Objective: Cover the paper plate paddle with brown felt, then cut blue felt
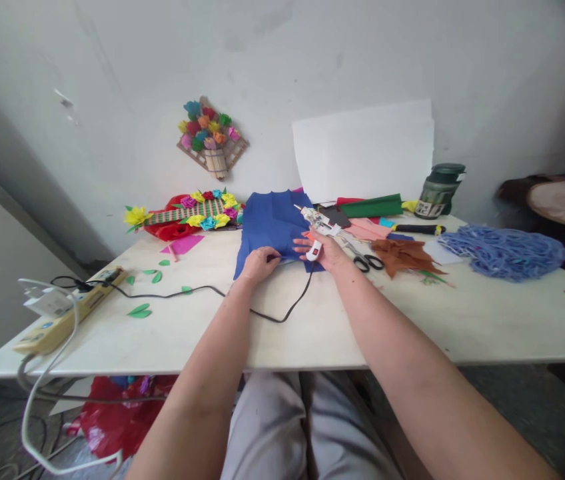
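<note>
A white glue gun (318, 227) lies tilted on crumpled blue felt (270, 227) — black cord (262, 303) trailing across the table.

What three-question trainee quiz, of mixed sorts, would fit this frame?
1. True or false: the right hand rests on the glue gun.
2. What does the left hand press on? A) scissors B) blue sheet C) power strip
3. Fill in: the scissors lie to the ____ of the right hand.

Key:
1. True; the hand lies at the gun's handle, where the black cord leaves it.
2. B, the blue sheet.
3. Right, beside the brown cutout.
</note>
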{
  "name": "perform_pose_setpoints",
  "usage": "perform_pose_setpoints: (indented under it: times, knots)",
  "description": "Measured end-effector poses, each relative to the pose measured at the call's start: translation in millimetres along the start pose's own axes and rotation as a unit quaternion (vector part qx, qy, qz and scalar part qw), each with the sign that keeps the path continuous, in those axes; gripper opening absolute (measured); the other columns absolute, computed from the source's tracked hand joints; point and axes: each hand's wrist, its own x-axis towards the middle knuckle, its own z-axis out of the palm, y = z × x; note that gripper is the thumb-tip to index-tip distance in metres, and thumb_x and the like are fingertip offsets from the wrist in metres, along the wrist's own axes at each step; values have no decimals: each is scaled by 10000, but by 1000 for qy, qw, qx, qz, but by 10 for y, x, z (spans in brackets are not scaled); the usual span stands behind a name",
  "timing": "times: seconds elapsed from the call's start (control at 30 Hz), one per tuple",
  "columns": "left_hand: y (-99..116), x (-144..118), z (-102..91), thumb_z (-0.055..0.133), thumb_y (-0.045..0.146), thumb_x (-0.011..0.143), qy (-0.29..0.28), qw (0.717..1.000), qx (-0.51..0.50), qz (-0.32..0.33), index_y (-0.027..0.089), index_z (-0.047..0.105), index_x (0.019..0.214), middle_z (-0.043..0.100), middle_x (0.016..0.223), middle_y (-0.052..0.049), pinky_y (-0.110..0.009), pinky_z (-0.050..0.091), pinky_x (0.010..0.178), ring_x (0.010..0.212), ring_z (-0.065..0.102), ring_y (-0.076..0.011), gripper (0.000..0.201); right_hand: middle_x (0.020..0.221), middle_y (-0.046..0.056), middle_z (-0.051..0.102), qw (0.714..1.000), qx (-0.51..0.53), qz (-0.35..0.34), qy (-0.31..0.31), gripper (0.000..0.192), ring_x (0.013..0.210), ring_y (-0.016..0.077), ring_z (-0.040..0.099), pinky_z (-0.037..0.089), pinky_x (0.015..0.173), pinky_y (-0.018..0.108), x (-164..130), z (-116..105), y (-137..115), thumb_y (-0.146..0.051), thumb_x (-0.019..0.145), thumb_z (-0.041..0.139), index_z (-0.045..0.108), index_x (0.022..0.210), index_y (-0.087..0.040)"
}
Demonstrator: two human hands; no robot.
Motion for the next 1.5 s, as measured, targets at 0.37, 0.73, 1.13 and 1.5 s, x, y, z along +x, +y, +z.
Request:
perform_pose_setpoints:
  times: [0.37,0.73,1.13,1.5]
  knots:
    - [-60,-14,4,569,295,766,22,996,-69,-43,199,716,856,716,819,-17,-249,473,720,746,631,-162,197,771,92,715,999,-43,4,-6,157,592,204,680,517,463,283,-23,52,-14,-323,842,561,580,842,-167]
    - [-33,-40,-23,645,358,712,8,998,-61,4,234,730,718,705,811,-17,-259,468,811,843,627,-173,150,729,100,710,996,-86,18,5,202,528,201,669,500,411,262,-28,32,-39,-355,837,583,586,837,-153]
    - [-21,-55,-82,667,247,591,-41,996,47,65,205,649,933,641,988,-37,-355,374,999,975,576,-219,345,760,104,719,995,-96,24,3,178,486,173,650,505,407,248,-32,25,-51,-324,817,611,592,843,-148]
    - [-75,-67,-68,559,135,618,-37,994,31,93,196,688,881,667,1031,-36,-345,337,1035,981,599,-198,299,1033,137,687,982,-113,72,-131,186,826,247,685,549,514,312,-113,27,-80,-315,845,536,607,906,-155]
